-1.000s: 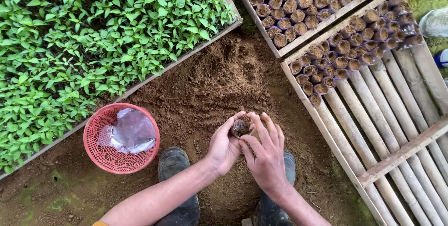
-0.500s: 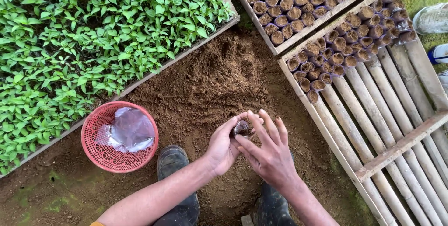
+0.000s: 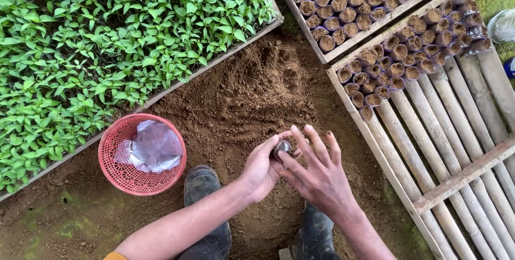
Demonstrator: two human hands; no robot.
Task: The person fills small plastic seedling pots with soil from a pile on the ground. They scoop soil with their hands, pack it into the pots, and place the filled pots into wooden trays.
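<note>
Right hand (image 3: 321, 177) lifted, fingers now spread; left hand (image 3: 262, 170) grips soil-filled bag (image 3: 281, 148). Risk: loose soil spilling if tipped.

A crumpled clear plastic bag (image 3: 152, 147) with a faint purple tint lies inside a round red mesh basket (image 3: 115, 173) at lower left of the frame. Small soil-filled plastic seedling bags (image 3: 348, 2), cylindrical and brown-topped, stand packed in rows in the wooden trays (image 3: 335, 55) at upper right. One more small bag (image 3: 281, 148), dark and soil-filled, sits at lower centre, pinched in the left hand (image 3: 263, 169)
</note>
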